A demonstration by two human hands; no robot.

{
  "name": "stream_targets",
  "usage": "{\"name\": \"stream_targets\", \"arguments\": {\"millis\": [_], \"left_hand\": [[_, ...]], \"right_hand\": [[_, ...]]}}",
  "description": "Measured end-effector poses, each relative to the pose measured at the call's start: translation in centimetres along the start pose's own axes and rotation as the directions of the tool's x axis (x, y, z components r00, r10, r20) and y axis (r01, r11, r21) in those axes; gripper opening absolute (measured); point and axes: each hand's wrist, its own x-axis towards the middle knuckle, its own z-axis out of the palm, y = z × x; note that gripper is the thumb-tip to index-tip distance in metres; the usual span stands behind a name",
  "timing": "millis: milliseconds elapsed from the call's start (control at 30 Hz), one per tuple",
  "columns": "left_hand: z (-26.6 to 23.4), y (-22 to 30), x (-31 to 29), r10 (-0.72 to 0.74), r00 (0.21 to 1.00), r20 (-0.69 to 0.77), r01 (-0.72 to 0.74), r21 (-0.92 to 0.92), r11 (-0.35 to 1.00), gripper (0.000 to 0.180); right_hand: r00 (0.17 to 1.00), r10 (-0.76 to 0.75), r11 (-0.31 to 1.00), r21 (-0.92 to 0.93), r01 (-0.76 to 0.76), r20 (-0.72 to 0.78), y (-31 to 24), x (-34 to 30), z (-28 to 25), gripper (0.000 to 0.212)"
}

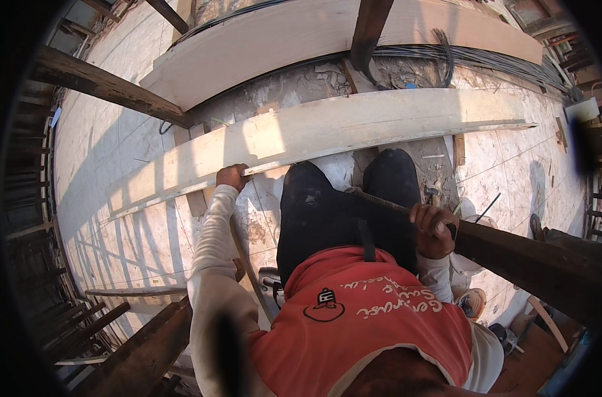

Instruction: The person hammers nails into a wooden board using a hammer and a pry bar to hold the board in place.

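Observation:
A long pale plywood board (314, 129) with a raised strip along its near edge lies across in front of my knees. My left hand (233, 177) is closed over that near edge, left of my left knee. Held in front of my right thigh is a hammer (384, 200), its shaft slanting up and left from my right hand (434, 229). The fingers of that hand are wrapped round the handle, whose dark end shows beside them. The hammer's head is small and hard to make out against my dark trousers.
Behind the board lies a second wide plywood panel (268, 49), with bundled steel rods (486, 56) alongside. Dark wooden posts rise at far left (109, 86), far middle (369, 33) and right (532, 248). A pale bucket (468, 263) stands near my right foot. Debris litters the tiled floor.

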Motion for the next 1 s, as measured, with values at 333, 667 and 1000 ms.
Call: {"name": "stream_targets", "arguments": {"millis": [333,667,1000], "left_hand": [[-2.6,23.2,7.2,0.312,0.949,0.052,-0.313,0.002,0.950,0.028],[2.7,34.9,8.6,0.488,0.827,-0.281,-0.544,-0.179,0.819,0.030],[-2.8,2.1,5.3,-0.320,0.849,-0.420,0.271,-0.174,0.947,0.031]], "right_hand": [[0.995,-0.104,0.994,0.025,0.104,-0.005,-1.7,1.4,1.6,0.036],[0.860,-0.449,0.877,-0.067,0.477,0.243,-9.3,3.8,4.5,0.051],[0.890,-0.224,0.971,0.174,0.166,0.398,-2.0,12.2,11.2,0.060]]}}
